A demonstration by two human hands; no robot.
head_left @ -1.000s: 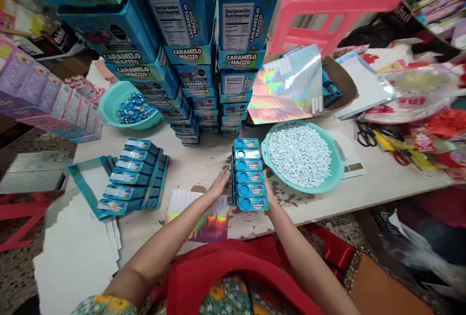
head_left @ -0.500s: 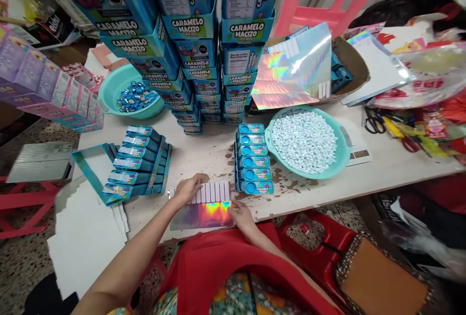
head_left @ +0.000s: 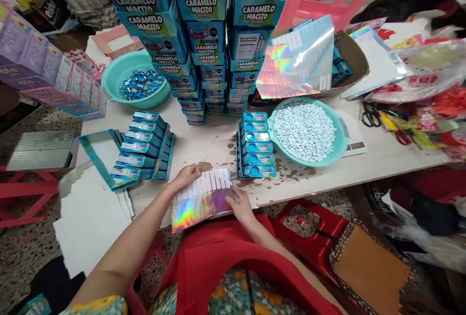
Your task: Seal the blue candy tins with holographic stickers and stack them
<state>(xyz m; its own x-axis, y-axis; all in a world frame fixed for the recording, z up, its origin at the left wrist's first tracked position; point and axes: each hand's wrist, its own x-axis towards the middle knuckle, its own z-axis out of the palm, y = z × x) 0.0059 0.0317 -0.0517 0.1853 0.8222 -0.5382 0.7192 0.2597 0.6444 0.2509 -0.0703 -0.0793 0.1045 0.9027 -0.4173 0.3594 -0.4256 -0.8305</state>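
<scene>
A shiny holographic sticker sheet (head_left: 198,208) with a row of narrow white strips along its top lies tilted at the table's front edge. My left hand (head_left: 186,177) is closed at the sheet's upper edge, its fingertips pinched by the white strips. My right hand (head_left: 241,206) grips the sheet's right edge, thumb on top. Left of the sheet stand small blue candy boxes (head_left: 136,147) in a tray. To the right, another row of blue boxes (head_left: 259,146) shows round recesses and "Caramelo Macizo" labels.
A turquoise basin of pale candies (head_left: 306,133) stands right. Another basin (head_left: 112,79) holds blue-and-silver pieces. Tall stacks of blue display boxes (head_left: 211,58) rise behind. More holographic sheets (head_left: 298,58) lean at the back, scissors (head_left: 370,115) lie right, and white cardboard (head_left: 91,218) sits lower left.
The sticker sheet has tilted, its right side raised and its surface bent. My right hand has shifted its hold along the right edge. The whole view has moved slightly.
</scene>
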